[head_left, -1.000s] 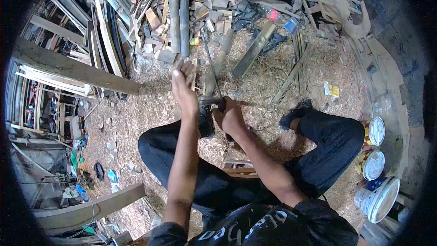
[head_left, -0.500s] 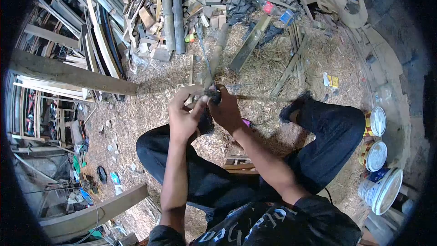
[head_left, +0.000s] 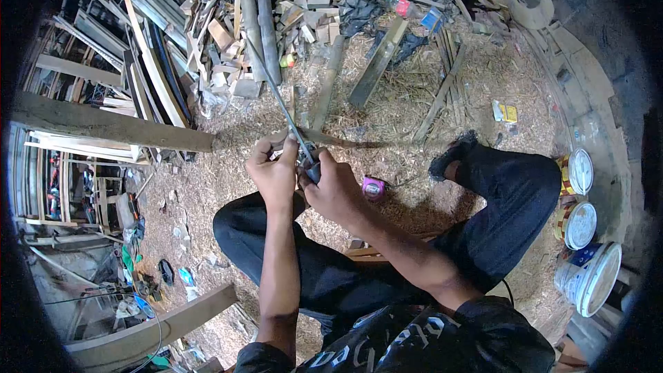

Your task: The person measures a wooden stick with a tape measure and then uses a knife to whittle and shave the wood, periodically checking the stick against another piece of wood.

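Observation:
A long thin metal rod point(head_left: 280, 102) with a dark handle point(head_left: 314, 171) points up and left from between my hands. My right hand point(head_left: 333, 188) is closed around the dark handle. My left hand point(head_left: 276, 169) is closed, its thumb and fingers pressed at the lower part of the rod near the handle; anything else in its grip is too small to make out. On the ground to the right of my hands lies a pink tape measure point(head_left: 373, 188).
Wood scraps point(head_left: 304, 10) are heaped at the top, beside a plank point(head_left: 378, 62). Wooden beams point(head_left: 110, 123) reach in from the left. Lidded buckets point(head_left: 579, 224) stand at the right. Shavings point(head_left: 387, 117) cover the floor.
The rod has tilted further to the left and its handle now shows. My hands have shifted slightly down and left, and the pink tape measure has come into fuller view.

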Motion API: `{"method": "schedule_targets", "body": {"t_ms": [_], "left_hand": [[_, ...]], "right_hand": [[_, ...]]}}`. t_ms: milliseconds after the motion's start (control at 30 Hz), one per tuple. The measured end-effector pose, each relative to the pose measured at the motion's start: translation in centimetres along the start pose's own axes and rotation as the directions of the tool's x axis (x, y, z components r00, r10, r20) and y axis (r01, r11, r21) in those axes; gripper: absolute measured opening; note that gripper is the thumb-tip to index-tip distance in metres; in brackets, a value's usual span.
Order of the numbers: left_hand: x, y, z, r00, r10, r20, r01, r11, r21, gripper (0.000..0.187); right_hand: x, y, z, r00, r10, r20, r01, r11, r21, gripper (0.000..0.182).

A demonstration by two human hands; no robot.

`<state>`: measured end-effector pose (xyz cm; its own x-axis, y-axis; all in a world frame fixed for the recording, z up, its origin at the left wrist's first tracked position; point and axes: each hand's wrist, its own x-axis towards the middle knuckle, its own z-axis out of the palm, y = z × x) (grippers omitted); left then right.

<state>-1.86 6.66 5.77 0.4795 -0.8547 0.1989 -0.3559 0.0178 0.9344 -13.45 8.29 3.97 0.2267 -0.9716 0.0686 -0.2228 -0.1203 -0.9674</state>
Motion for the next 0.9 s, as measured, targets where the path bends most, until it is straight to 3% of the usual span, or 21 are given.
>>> {"method": "schedule_targets", "body": {"t_ms": [267, 333, 533, 633, 667, 800, 900], "left_hand": [[0.1, -0.2, 0.5, 0.998, -0.064, 0.009, 0.065, 0.995, -0.079, 0.008], [0.2, 1.2, 1.1, 0.988, -0.153, 0.034, 0.157, 0.956, -0.246, 0.008], [0.9, 0.6, 0.5, 0.986, -0.152, 0.070, 0.165, 0.953, -0.255, 0.007], [0.9, 0.5, -0.1, 0.984, -0.147, 0.105, 0.166, 0.964, -0.207, 0.007], [0.9, 0.2, -0.1, 0.989, -0.117, 0.093, 0.134, 0.968, -0.213, 0.007], [1.1, 0.3, -0.5, 0.990, -0.112, 0.087, 0.127, 0.974, -0.190, 0.007], [1.4, 0.2, -0.8, 0.988, -0.113, 0.101, 0.133, 0.968, -0.212, 0.007]], "right_hand": [[0.2, -0.2, -1.1, 0.999, 0.030, 0.036, -0.032, 0.998, 0.059, 0.028], [0.4, -0.5, -1.5, 0.998, 0.038, 0.045, -0.041, 0.998, 0.051, 0.026], [0.4, -0.1, -1.6, 0.997, 0.055, 0.062, -0.059, 0.997, 0.056, 0.023], [1.3, 4.6, 0.1, 0.996, 0.066, 0.058, -0.071, 0.993, 0.090, 0.025], [1.5, 4.9, -0.4, 0.957, 0.254, 0.140, -0.263, 0.964, 0.044, 0.026], [0.6, 3.4, 0.2, 0.996, 0.072, 0.047, -0.078, 0.984, 0.161, 0.021], [0.9, 0.0, -1.0, 0.999, 0.024, 0.039, -0.031, 0.982, 0.184, 0.017]]}}
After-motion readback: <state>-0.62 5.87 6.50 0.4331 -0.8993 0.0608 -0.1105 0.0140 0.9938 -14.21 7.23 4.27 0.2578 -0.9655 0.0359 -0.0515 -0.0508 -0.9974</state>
